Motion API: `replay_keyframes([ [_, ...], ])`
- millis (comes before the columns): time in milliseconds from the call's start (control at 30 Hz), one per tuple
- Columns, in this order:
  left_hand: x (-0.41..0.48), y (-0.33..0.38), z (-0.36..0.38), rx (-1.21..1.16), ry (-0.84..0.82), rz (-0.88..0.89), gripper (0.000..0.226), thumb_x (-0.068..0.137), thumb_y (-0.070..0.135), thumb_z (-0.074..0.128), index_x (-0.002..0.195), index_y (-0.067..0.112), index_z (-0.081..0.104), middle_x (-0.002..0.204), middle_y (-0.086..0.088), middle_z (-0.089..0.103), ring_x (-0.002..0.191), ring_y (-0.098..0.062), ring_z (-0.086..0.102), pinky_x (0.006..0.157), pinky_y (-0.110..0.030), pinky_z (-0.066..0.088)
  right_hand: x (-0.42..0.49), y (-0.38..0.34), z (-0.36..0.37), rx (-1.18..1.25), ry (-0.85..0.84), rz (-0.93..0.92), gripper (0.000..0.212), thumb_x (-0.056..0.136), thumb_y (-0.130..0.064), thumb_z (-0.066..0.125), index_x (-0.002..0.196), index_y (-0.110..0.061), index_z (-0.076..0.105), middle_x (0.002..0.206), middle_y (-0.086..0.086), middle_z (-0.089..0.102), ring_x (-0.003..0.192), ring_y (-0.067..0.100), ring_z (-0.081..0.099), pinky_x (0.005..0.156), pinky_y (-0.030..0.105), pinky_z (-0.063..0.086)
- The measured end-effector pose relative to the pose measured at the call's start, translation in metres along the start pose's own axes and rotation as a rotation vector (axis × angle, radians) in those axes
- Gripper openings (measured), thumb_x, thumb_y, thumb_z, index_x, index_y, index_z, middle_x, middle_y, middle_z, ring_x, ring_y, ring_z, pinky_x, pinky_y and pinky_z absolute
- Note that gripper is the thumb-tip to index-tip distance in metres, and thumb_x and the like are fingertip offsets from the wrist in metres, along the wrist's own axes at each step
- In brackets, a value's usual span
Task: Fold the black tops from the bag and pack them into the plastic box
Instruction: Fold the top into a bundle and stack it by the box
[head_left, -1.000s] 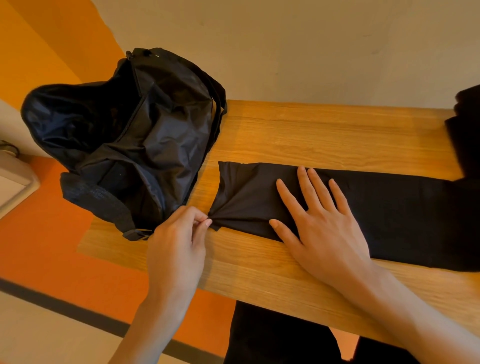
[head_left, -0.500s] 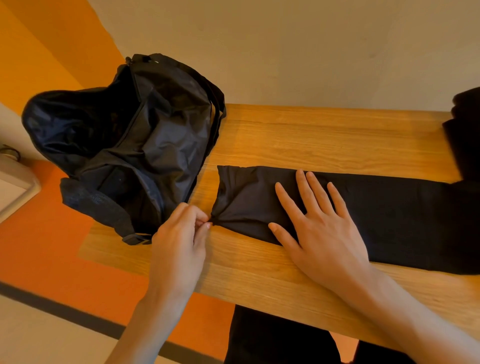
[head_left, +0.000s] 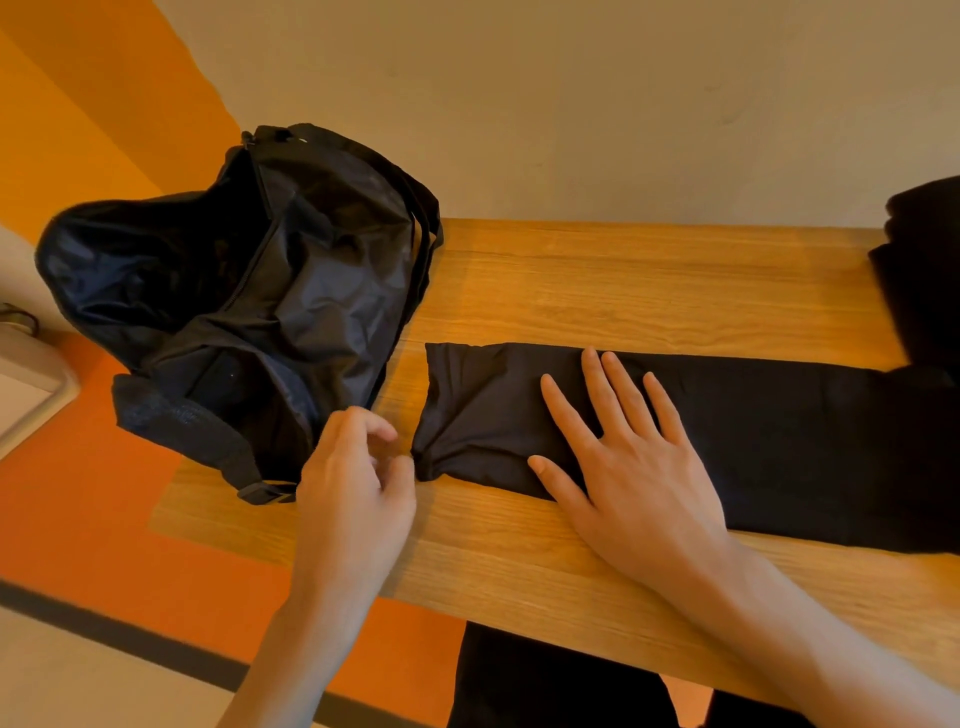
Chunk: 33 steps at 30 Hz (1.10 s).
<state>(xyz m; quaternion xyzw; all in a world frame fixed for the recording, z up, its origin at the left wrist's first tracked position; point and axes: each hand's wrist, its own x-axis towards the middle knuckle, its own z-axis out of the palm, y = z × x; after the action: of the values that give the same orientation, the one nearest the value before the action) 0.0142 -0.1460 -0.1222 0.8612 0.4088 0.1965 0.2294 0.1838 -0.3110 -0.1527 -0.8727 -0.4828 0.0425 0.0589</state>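
Across the worktop (head_left: 623, 280): black top (head_left: 805, 441) laid out as a long narrow strip, long axis left to right, left end just beside the bag (head_left: 234, 312), right end out of frame.
Head view, right grip (head_left: 639, 483): released, flat, fingers spread, pressing the strip down near its left end.
Head view, left grip (head_left: 358, 483): loosely curled and blurred, thumb tip at the bunched near-left corner; pinching or merely touching, cannot tell.
Key relation: strip's left end between the two grips, immediately right of the left grip.
Nearer grip: left for the corner; right serving as anchor.
Likely next: smoothing that corner, or folding the left end rightwards along the long axis.
Risk: bunched corner spoiling a square fold.
Plastic box: not made out.
Far right: more dark cloth (head_left: 924, 270).
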Motion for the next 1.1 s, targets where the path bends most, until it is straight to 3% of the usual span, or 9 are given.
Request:
replay_keyframes([
  [100, -0.004, 0.008, 0.002, -0.115, -0.061, -0.034, 0.019, 0.09, 0.031, 0.072, 0.103, 0.027, 0.058, 0.089, 0.013, 0.059, 0.079, -0.002, 0.061, 0.067, -0.007, 0.044, 0.0, -0.001, 0.0, -0.004, 0.004, 0.006, 0.072, 0.102, -0.068, 0.009, 0.163, -0.03, 0.009, 0.17, 0.014, 0.003, 0.158, 0.028, -0.002, 0.126, 0.054, 0.014],
  [167, -0.002, 0.006, 0.004, -0.08, -0.098, 0.009, 0.015, 0.09, 0.031, 0.074, 0.096, 0.029, 0.06, 0.092, 0.013, 0.058, 0.08, -0.001, 0.06, 0.067, -0.008, 0.043, 0.0, -0.001, 0.0, -0.004, 0.001, 0.006, 0.072, 0.102, -0.069, 0.008, 0.163, -0.03, 0.009, 0.17, 0.014, 0.003, 0.158, 0.028, -0.002, 0.126, 0.054, 0.014],
  [300, 0.003, -0.006, 0.001, -0.274, -0.093, -0.081, 0.012, 0.092, 0.027, 0.072, 0.09, 0.038, 0.066, 0.086, 0.009, 0.067, 0.064, -0.007, 0.062, 0.064, -0.029, 0.049, -0.001, 0.0, 0.001, -0.007, 0.0, -0.009, 0.073, 0.102, -0.069, 0.006, 0.163, -0.03, 0.008, 0.17, 0.013, 0.002, 0.158, 0.028, -0.003, 0.126, 0.054, 0.013],
  [400, 0.003, -0.005, 0.001, -0.258, -0.035, -0.012, 0.01, 0.091, 0.022, 0.074, 0.087, 0.032, 0.073, 0.09, 0.014, 0.065, 0.074, -0.008, 0.065, 0.061, -0.031, 0.053, -0.001, 0.001, 0.001, -0.004, 0.0, -0.005, 0.072, 0.102, -0.069, 0.007, 0.163, -0.029, 0.01, 0.17, 0.014, 0.004, 0.158, 0.029, -0.001, 0.126, 0.054, 0.013],
  [567, 0.002, -0.005, 0.003, -0.309, 0.056, -0.07, 0.012, 0.095, 0.018, 0.069, 0.089, 0.027, 0.07, 0.073, 0.008, 0.067, 0.067, -0.009, 0.066, 0.063, -0.025, 0.051, -0.002, 0.001, 0.001, -0.002, -0.002, -0.01, 0.072, 0.102, -0.069, 0.007, 0.163, -0.03, 0.008, 0.17, 0.013, 0.002, 0.158, 0.028, -0.003, 0.127, 0.052, 0.011],
  [800, -0.003, -0.003, 0.005, -0.65, -0.072, -0.256, 0.014, 0.104, 0.019, 0.054, 0.096, 0.012, 0.064, 0.059, -0.001, 0.049, 0.051, -0.014, 0.042, 0.044, -0.024, 0.033, -0.003, 0.002, 0.0, 0.002, -0.011, -0.01, 0.072, 0.102, -0.069, 0.007, 0.163, -0.031, 0.006, 0.17, 0.013, 0.0, 0.158, 0.028, -0.004, 0.127, 0.052, 0.01],
  [900, 0.0, -0.002, 0.0, -0.618, -0.171, -0.211, 0.008, 0.102, 0.019, 0.058, 0.103, 0.012, 0.061, 0.065, -0.004, 0.059, 0.049, -0.015, 0.05, 0.046, -0.024, 0.042, -0.003, 0.002, 0.0, 0.004, -0.01, -0.011, 0.072, 0.102, -0.069, 0.008, 0.163, -0.031, 0.007, 0.17, 0.013, 0.001, 0.158, 0.028, -0.004, 0.127, 0.052, 0.01],
  [967, 0.001, -0.001, -0.002, -0.607, -0.211, -0.209, 0.018, 0.093, 0.019, 0.071, 0.108, 0.016, 0.061, 0.079, -0.006, 0.069, 0.056, -0.018, 0.063, 0.053, -0.025, 0.053, -0.003, 0.001, 0.0, -0.001, -0.011, -0.009, 0.072, 0.102, -0.069, 0.009, 0.163, -0.031, 0.008, 0.17, 0.013, 0.002, 0.158, 0.028, -0.003, 0.127, 0.053, 0.011],
  [1100, -0.001, -0.004, 0.001, -0.487, -0.116, -0.174, 0.02, 0.087, 0.01, 0.078, 0.099, 0.017, 0.062, 0.085, 0.001, 0.071, 0.059, -0.017, 0.071, 0.06, -0.022, 0.058, -0.003, 0.002, 0.0, 0.001, -0.008, -0.008, 0.072, 0.102, -0.069, 0.009, 0.163, -0.031, 0.009, 0.17, 0.013, 0.002, 0.158, 0.028, -0.002, 0.127, 0.053, 0.011],
])
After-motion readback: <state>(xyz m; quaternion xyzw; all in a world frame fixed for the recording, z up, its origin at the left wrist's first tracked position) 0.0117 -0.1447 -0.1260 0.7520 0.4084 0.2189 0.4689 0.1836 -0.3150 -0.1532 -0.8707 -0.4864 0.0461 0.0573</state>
